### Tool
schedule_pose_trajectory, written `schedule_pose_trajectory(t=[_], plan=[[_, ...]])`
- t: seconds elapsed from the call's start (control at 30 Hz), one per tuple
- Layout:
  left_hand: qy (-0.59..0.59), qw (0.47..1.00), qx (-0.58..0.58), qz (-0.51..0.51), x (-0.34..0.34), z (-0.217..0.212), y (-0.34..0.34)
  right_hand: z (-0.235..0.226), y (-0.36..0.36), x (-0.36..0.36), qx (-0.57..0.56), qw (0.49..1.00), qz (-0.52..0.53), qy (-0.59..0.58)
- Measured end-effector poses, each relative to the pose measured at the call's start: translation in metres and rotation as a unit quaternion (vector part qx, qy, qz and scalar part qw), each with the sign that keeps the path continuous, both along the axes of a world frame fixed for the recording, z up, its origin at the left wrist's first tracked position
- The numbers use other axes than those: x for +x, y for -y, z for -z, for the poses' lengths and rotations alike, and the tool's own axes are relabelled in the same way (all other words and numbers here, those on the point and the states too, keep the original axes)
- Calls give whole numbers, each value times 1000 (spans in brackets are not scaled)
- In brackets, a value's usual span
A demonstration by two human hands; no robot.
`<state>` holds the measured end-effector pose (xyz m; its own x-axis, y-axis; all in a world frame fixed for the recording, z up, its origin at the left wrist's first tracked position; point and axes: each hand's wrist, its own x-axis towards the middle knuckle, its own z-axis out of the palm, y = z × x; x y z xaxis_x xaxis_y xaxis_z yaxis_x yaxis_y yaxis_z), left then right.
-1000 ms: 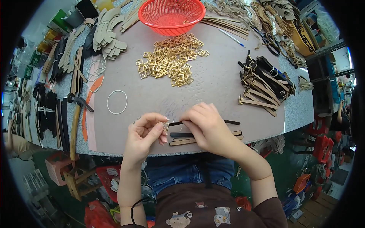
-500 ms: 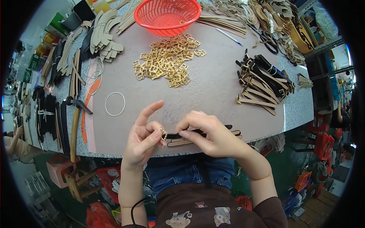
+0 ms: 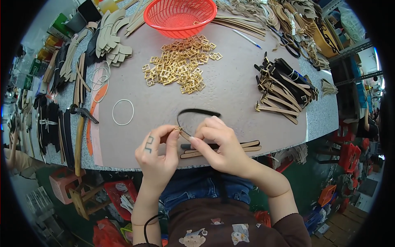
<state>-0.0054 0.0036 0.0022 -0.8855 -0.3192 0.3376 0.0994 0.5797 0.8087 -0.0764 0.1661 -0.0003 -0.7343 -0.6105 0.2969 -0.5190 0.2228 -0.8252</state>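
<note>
Both hands on one strap and its gold buckle

From my remote seat, I see the black strap (image 3: 199, 110) held just above the desk (image 3: 321, 113), near its front edge, bowed into a curve with one end arching away to the right. At the bend sits a small gold buckle (image 3: 178, 129), mostly covered; I cannot tell how the strap passes through it. The left hand (image 3: 158, 150) pinches there, thumb against forefinger. The right hand (image 3: 220, 146) is closed narrow, gripping the strap's tan side between thumb and fingers. Just below, more straps (image 3: 249, 144) lie flat, partly behind the right hand. Farther off I have a heap of gold buckles (image 3: 175, 66), with a red basket (image 3: 179, 32) beyond it. To the right lies a bundle of buckled straps (image 3: 284, 88).
</note>
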Motion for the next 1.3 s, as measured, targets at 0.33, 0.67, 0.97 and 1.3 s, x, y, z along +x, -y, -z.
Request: schedule_pose_trajectory(t=[0.33,0.67,0.97,1.3], plan=[[-13,999,-42,11,-1,3,2,-14,2,7,-17,964,8,264],[64,982,172,34,4,9,12,-6,0,0,-50,992,-15,115],[177,880,438,54,5,6,8,-21,8,-5,3,998,-47,-40],[146,906,397,25,9,-5,0,-16,5,-2,-3,995,-7,103]])
